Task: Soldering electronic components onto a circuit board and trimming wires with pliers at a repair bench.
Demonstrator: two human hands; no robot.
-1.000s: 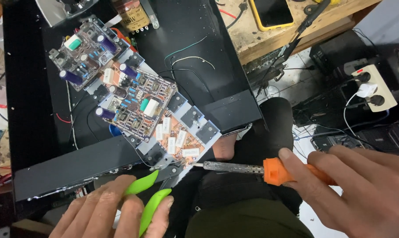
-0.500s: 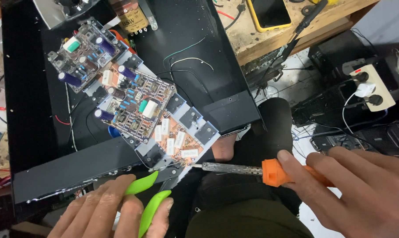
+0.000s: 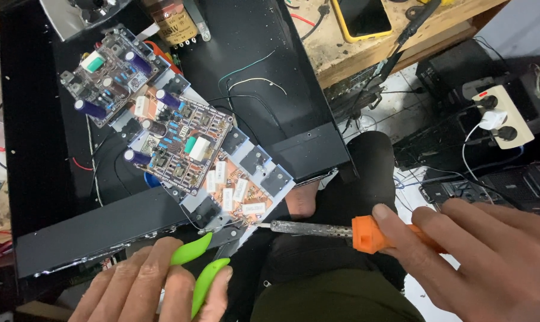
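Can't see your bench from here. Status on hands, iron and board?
Left hand gripping green-handled pliers. Right hand holding orange-handled soldering iron, tip at circuit board edge. Loose wires lie apart from the tip.

Two bare hands in view: left hand (image 3: 141,286) at bottom left, right hand (image 3: 490,262) at bottom right. No gloves, rings or watch visible. No sleeves showing up to frame edge. Short, plain fingernails. Below, between hands, dark trousers (image 3: 341,262) over bent legs, olive-green shirt (image 3: 335,304) at bottom centre. Bare foot (image 3: 302,200) just past knee.
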